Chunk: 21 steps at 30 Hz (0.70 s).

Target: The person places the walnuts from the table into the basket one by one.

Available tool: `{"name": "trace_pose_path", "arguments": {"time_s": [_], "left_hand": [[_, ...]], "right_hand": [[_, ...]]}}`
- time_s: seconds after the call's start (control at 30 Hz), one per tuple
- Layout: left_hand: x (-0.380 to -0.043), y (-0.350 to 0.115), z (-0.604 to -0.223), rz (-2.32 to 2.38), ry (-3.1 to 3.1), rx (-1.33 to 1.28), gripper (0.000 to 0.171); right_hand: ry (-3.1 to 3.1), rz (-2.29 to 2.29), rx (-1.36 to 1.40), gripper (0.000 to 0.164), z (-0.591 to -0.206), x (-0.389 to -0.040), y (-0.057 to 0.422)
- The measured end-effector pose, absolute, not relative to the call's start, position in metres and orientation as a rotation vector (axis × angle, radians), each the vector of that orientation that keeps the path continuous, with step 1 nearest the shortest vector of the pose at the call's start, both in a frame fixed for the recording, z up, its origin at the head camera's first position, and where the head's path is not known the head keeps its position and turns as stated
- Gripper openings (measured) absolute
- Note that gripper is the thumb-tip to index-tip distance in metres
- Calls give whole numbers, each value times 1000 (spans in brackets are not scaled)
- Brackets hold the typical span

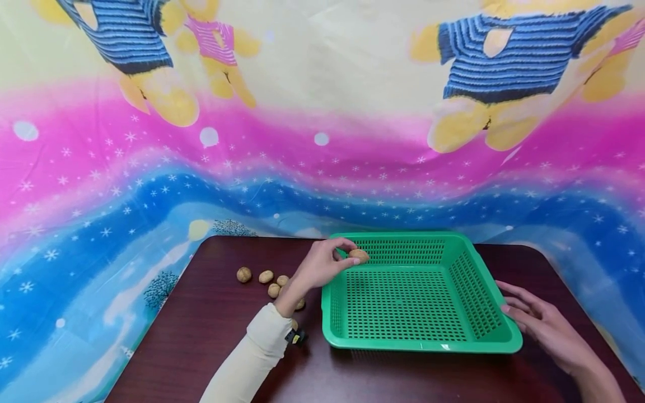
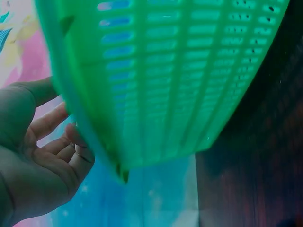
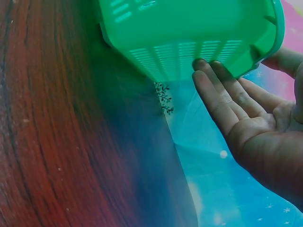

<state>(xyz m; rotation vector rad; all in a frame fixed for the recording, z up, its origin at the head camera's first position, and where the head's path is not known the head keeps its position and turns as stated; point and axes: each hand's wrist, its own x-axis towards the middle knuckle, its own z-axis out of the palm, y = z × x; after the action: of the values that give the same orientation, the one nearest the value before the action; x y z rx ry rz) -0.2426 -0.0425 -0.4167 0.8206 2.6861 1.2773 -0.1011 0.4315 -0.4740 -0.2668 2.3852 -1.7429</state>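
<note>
A tan walnut (image 1: 359, 256) is pinched between the thumb and fingers of my left hand (image 1: 322, 264), above the inner left side of a green plastic basket (image 1: 423, 347). In the left wrist view that hand (image 2: 45, 151) is beside the basket's rim (image 2: 71, 94), and the walnut is hidden. At the basket's right end, my right hand (image 1: 546, 324) touches the rim with its thumb. The right wrist view shows its fingers (image 3: 220, 101) nearly straight against the perforated outer wall (image 3: 184, 52).
Several more walnuts (image 1: 244, 274) lie on the dark wooden table (image 1: 201, 324) left of the basket, some partly behind my left wrist. A patterned cloth (image 1: 302, 157) hangs behind the table's far edge. A small black device (image 1: 295, 336) sits at my left cuff.
</note>
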Motion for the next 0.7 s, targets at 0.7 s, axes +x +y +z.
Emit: {"name": "trace_pose_path", "arguments": {"time_s": [0.7], "left_hand": [[-248,12,-439,1031,2609,968,30]], "right_hand": [[2436,-1689,-199,59,-475,-101,431]]}}
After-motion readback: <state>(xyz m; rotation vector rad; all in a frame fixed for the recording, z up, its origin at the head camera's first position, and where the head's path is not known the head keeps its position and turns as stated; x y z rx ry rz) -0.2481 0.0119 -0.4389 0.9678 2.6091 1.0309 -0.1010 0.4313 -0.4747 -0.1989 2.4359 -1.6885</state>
